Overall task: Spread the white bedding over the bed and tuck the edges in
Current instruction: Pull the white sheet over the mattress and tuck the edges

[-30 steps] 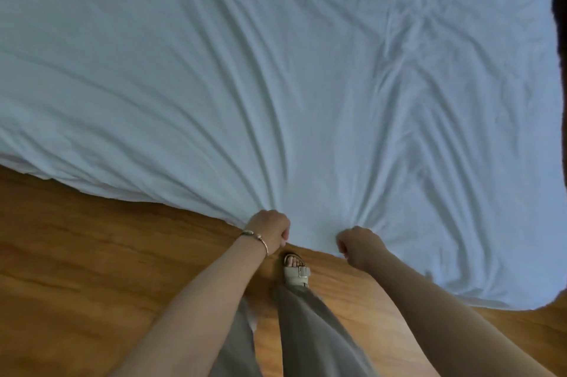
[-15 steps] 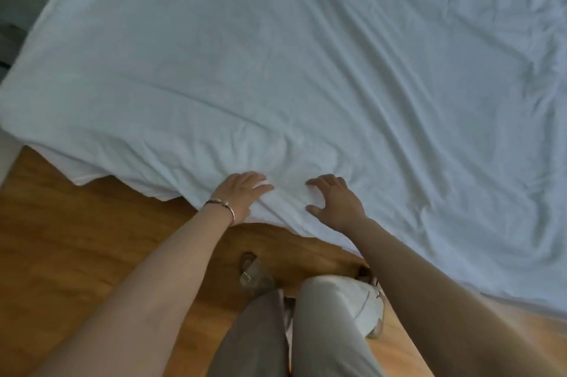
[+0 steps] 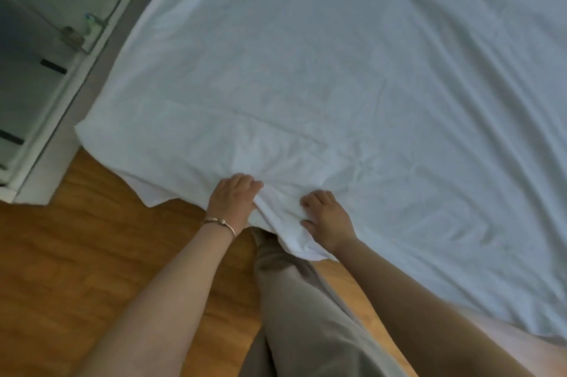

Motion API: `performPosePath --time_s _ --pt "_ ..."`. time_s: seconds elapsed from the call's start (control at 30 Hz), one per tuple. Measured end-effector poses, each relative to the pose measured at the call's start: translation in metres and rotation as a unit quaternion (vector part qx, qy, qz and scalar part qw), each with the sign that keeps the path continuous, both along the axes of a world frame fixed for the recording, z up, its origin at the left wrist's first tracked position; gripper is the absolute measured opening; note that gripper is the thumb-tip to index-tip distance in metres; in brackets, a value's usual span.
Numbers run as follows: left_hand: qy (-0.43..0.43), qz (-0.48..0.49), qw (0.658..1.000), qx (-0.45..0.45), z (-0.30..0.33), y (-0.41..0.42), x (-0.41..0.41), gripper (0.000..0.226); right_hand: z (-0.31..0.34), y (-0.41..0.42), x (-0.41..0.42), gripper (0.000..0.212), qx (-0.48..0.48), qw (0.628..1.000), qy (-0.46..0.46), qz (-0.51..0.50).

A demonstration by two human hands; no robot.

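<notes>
Both hands lay on the near edge of the sheet (image 3: 352, 76), where it hung off the bed toward the wooden floor (image 3: 76, 269). The left hand (image 3: 234, 201) pressed down with fingers fairly straight, likely to pin the cloth at the mattress edge. The right hand (image 3: 326, 220) rested just beside it, fingers spread and slightly bent on a bunched fold, gripping nothing that could be seen. Between them the cloth puckered, which suggested they were smoothing slack outward before tucking. That sheet covered almost the whole bed, its left corner drooping beside a pale cabinet (image 3: 36, 76). A bracelet (image 3: 219, 221) sat on the left wrist. Tucking appeared not yet done, since the edge hung loose over the person's trouser leg (image 3: 300, 315).
</notes>
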State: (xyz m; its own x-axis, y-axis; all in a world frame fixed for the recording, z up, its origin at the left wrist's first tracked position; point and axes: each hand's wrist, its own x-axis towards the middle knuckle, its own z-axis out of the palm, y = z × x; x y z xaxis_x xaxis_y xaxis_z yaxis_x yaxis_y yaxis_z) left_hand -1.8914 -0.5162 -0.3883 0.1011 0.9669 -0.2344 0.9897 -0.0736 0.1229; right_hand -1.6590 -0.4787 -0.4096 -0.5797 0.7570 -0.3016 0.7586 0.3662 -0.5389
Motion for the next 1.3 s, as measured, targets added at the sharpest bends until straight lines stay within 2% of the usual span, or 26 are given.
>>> performPosePath --time_s 0.07,0.2,0.27,0.3,0.4,0.5,0.6,0.7,0.87,0.97,1.07,1.13,1.2,1.27,1.3 --pt "-0.005 -0.033 0.999 0.012 -0.004 0.012 -0.013 0.038 -0.010 0.001 -0.012 0.018 -0.002 0.999 0.025 -0.043" --pt "-0.032 -0.097 0.994 -0.031 0.001 0.033 -0.025 0.039 0.010 0.019 -0.025 0.013 -0.117 0.987 -0.033 -0.100" --pt "-0.056 -0.111 0.989 -0.081 0.009 0.038 -0.028 0.025 0.023 0.022 -0.026 0.009 -0.176 0.972 -0.047 -0.151" --pt "-0.065 -0.109 0.986 -0.107 0.010 0.040 -0.030 0.012 0.029 0.023 -0.028 0.008 -0.195 0.964 -0.048 -0.173" --pt "-0.104 -0.058 0.975 -0.189 0.005 0.044 -0.038 0.014 0.035 0.020 -0.030 0.007 -0.221 0.949 -0.061 -0.218" --pt "-0.129 -0.032 0.962 -0.239 0.010 0.047 -0.043 0.016 0.036 0.014 -0.032 0.004 -0.192 0.956 -0.096 -0.202" --pt "-0.118 -0.082 0.951 -0.273 0.009 0.037 -0.044 0.017 0.032 -0.007 -0.042 0.006 -0.182 0.960 -0.161 -0.142" --pt "-0.094 -0.123 0.941 -0.301 0.007 0.026 -0.043 0.018 0.025 -0.027 -0.059 0.006 -0.175 0.947 -0.240 -0.120" --pt "-0.105 -0.181 0.922 -0.325 0.001 0.026 -0.056 0.016 0.028 -0.034 -0.078 0.019 -0.168 0.922 -0.323 -0.133" --pt "-0.114 -0.209 0.927 -0.291 -0.004 0.026 -0.100 0.030 0.029 -0.039 -0.087 0.010 -0.113 0.931 -0.297 -0.181" --pt "-0.167 -0.193 0.950 -0.178 -0.006 0.036 -0.168 0.050 0.031 -0.026 -0.128 0.035 -0.060 0.948 -0.204 -0.236" --pt "-0.166 -0.183 0.964 -0.101 -0.008 0.046 -0.213 0.068 0.034 -0.012 -0.173 0.042 -0.043 0.964 -0.144 -0.217" --pt "-0.099 -0.118 0.985 -0.082 -0.005 0.054 -0.254 0.088 0.033 0.001 -0.221 0.051 -0.022 0.981 -0.094 -0.166" --pt "-0.012 -0.029 0.990 -0.138 -0.004 0.058 -0.294 0.112 0.030 0.013 -0.268 0.060 -0.004 0.992 -0.075 -0.101" --pt "0.037 -0.002 0.982 -0.185 -0.004 0.060 -0.314 0.123 0.029 0.019 -0.290 0.065 0.001 0.995 -0.074 -0.071"
